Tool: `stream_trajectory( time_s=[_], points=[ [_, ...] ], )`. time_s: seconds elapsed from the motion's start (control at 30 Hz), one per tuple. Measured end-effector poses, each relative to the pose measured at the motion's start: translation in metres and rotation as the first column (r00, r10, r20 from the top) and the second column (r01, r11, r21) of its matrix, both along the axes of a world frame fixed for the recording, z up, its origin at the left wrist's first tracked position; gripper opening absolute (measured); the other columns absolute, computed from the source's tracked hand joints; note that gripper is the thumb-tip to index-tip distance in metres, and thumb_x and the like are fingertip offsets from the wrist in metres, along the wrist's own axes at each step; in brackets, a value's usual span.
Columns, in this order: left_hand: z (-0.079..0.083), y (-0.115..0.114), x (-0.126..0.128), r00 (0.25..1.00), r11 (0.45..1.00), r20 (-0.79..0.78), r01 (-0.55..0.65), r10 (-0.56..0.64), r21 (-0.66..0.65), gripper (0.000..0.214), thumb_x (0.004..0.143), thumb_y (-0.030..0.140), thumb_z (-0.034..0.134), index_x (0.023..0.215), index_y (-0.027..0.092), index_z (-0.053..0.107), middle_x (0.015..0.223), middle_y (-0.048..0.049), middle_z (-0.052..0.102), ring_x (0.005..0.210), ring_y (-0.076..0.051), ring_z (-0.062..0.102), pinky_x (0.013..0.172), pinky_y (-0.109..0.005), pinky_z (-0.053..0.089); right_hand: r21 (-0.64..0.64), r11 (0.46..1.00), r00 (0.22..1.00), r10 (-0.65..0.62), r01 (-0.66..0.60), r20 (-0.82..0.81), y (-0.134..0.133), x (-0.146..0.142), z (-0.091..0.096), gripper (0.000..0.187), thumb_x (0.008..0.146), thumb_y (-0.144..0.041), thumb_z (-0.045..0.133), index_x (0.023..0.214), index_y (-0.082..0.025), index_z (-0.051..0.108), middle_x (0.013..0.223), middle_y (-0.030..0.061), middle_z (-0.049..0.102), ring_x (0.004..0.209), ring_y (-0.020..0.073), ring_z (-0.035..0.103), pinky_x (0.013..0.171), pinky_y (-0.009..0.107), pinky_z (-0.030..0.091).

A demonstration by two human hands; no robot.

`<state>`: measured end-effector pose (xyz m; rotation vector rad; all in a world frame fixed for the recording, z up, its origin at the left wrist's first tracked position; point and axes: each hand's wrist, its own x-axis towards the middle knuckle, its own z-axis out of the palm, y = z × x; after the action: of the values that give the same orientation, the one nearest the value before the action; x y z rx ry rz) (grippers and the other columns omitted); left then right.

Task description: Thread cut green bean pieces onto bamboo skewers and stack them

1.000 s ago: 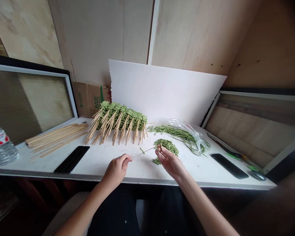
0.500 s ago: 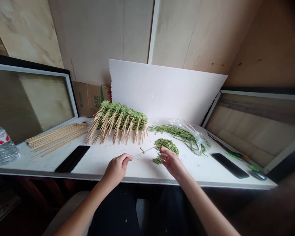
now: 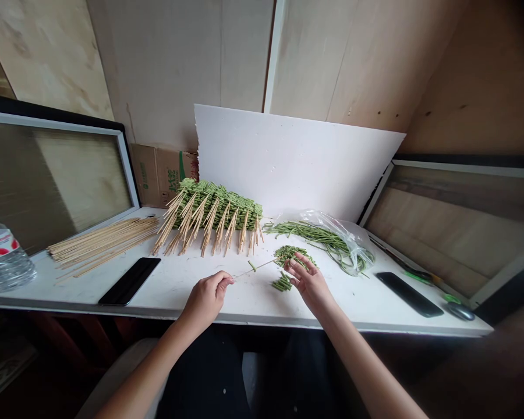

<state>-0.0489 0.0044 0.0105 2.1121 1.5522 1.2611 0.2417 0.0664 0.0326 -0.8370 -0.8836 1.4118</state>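
Note:
My left hand (image 3: pixel 208 295) pinches one end of a thin bamboo skewer (image 3: pixel 264 265), which points right and slightly away from me. One short piece of green bean (image 3: pixel 252 266) is threaded on it, lying crosswise. My right hand (image 3: pixel 308 280) is at the skewer's far end, fingers apart; whether they touch the skewer I cannot tell. Partly behind that hand is a pile of cut bean pieces (image 3: pixel 283 254), with a smaller cluster of pieces (image 3: pixel 282 283) just in front of it.
Stacked bean skewers (image 3: pixel 227 201) stand at the back, sticks toward me. Bare skewers (image 3: pixel 109 241) and a phone (image 3: pixel 130 281) lie left, near a water bottle (image 3: pixel 4 256). Long beans (image 3: pixel 314 233) in a plastic bag (image 3: pixel 356 256), a dark phone (image 3: pixel 408 294) and a mouse (image 3: pixel 460 309) are right.
My right hand has shifted slightly right, and its fingers have spread from a closer pinch at the skewer's far end. My left hand and the threaded bean piece have hardly moved.

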Motion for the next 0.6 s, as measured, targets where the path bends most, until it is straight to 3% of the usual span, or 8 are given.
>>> stream_trajectory(
  time_s=[0.07, 0.17, 0.27, 0.33, 0.47, 0.6],
  points=[
    [0.000, 0.000, 0.000, 1.000, 1.000, -0.004, 0.006, -0.006, 0.006, 0.027, 0.104, 0.032, 0.045, 0.093, 0.022, 0.068, 0.081, -0.0024, 0.074, 0.071, -0.018, 0.069, 0.061, -0.024, 0.045, 0.009, 1.000, 1.000, -0.004, 0.004, -0.019, 0.001, 0.001, 0.001, 0.052, 0.068, -0.027, 0.094, 0.114, -0.027, 0.070, 0.098, 0.0037, 0.077, 0.091, 0.0212, 0.074, 0.056, 0.024, 0.055],
    [0.001, -0.001, 0.000, 1.000, 1.000, -0.025, 0.019, -0.018, 0.013, 0.026, 0.104, 0.031, 0.046, 0.093, 0.023, 0.068, 0.081, -0.0021, 0.074, 0.071, -0.018, 0.069, 0.061, -0.024, 0.045, 0.023, 0.999, 0.999, 0.029, -0.028, -0.045, 0.003, 0.003, 0.001, 0.036, 0.069, -0.030, 0.094, 0.099, -0.024, 0.075, 0.091, 0.0012, 0.074, 0.091, 0.0179, 0.072, 0.057, 0.020, 0.054],
    [0.002, -0.002, 0.000, 0.998, 1.000, -0.049, 0.026, -0.025, 0.013, 0.025, 0.103, 0.031, 0.046, 0.093, 0.023, 0.068, 0.080, -0.0020, 0.074, 0.071, -0.018, 0.070, 0.062, -0.024, 0.046, 0.052, 0.996, 0.993, 0.072, -0.067, -0.088, 0.002, 0.003, 0.001, 0.031, 0.068, -0.031, 0.094, 0.090, -0.024, 0.073, 0.094, 0.0006, 0.072, 0.099, 0.0189, 0.071, 0.061, 0.019, 0.056],
    [0.003, -0.002, 0.001, 0.998, 1.000, -0.056, 0.029, -0.028, 0.006, 0.025, 0.103, 0.031, 0.047, 0.093, 0.023, 0.068, 0.080, -0.0019, 0.074, 0.072, -0.018, 0.070, 0.062, -0.024, 0.046, 0.066, 0.993, 0.990, 0.102, -0.095, -0.098, 0.000, 0.002, 0.002, 0.033, 0.069, -0.033, 0.094, 0.090, -0.024, 0.071, 0.097, 0.0010, 0.072, 0.098, 0.0200, 0.071, 0.059, 0.020, 0.055],
    [0.003, -0.002, 0.001, 0.998, 0.999, -0.056, 0.035, -0.034, 0.008, 0.025, 0.104, 0.031, 0.047, 0.094, 0.023, 0.068, 0.081, -0.0022, 0.075, 0.072, -0.018, 0.070, 0.063, -0.024, 0.046, 0.087, 0.992, 0.992, 0.101, -0.094, -0.081, -0.005, -0.002, 0.009, 0.034, 0.072, -0.035, 0.092, 0.097, -0.024, 0.072, 0.086, 0.0003, 0.070, 0.074, 0.0133, 0.066, 0.047, 0.017, 0.045],
    [0.004, -0.002, 0.001, 0.998, 1.000, -0.052, 0.029, -0.028, 0.013, 0.024, 0.103, 0.031, 0.047, 0.093, 0.023, 0.068, 0.082, -0.0022, 0.075, 0.073, -0.018, 0.070, 0.063, -0.024, 0.046, 0.105, 0.989, 0.991, 0.110, -0.101, -0.078, -0.005, -0.002, 0.011, 0.038, 0.070, -0.029, 0.093, 0.103, -0.024, 0.076, 0.089, 0.0005, 0.070, 0.074, 0.0120, 0.063, 0.049, 0.017, 0.048]
  ],
)
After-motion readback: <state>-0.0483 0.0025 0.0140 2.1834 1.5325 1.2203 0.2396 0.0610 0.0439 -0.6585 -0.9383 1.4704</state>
